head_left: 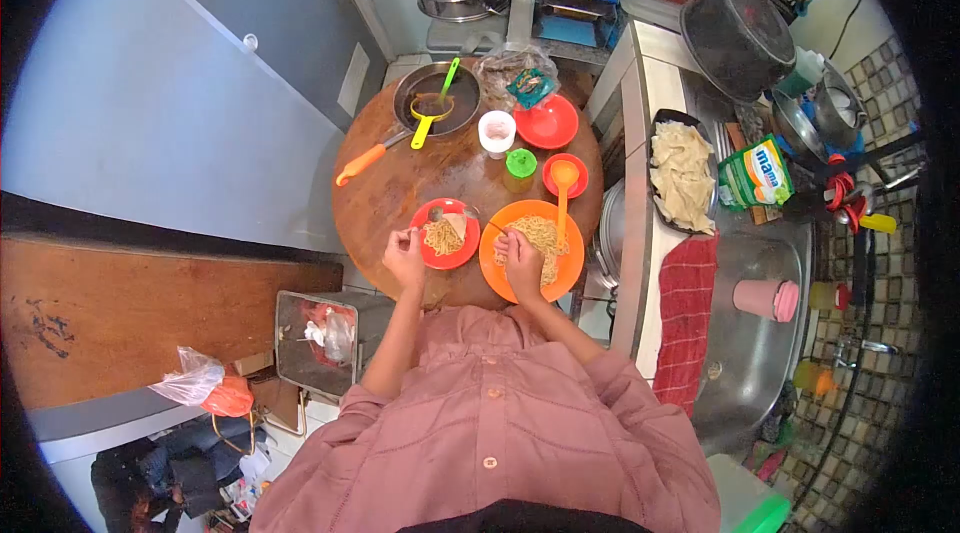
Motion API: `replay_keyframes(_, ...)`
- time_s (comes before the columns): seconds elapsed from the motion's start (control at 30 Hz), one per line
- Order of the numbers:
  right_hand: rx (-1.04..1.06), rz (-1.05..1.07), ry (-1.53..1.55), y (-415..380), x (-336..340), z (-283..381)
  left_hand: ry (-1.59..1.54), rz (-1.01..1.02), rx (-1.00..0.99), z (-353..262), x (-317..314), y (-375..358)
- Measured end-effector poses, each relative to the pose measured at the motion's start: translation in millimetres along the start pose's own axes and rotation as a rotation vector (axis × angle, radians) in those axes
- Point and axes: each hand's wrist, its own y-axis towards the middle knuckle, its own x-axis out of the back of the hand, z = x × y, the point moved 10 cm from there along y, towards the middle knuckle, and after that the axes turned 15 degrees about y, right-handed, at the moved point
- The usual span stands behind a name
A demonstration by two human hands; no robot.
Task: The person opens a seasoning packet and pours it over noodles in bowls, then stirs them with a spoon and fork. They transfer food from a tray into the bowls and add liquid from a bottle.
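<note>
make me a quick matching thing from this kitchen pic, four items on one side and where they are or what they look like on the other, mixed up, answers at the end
1. orange plate
2. frying pan
3. red cloth
4. orange ladle

A. beside the sink
B. scoop end over a small red dish
C. noodles on it, beneath the right hand
D. dark, with an orange handle

Pairs: 1-C, 2-D, 3-A, 4-B
</note>
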Motion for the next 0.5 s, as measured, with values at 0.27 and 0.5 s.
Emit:
replay_keyframes(0.27, 0.458, 0.241, -0.807, -17.4, -59.9, 48.9, 0.194, 0.125, 0.032, -8.3, -9.2, -8.4)
replay_keyframes(0.5, 0.393, 0.296, -0.932, -16.6, -71.4, 17.3, 0.219, 0.117, -0.07, -6.1, -20.6, -8.7)
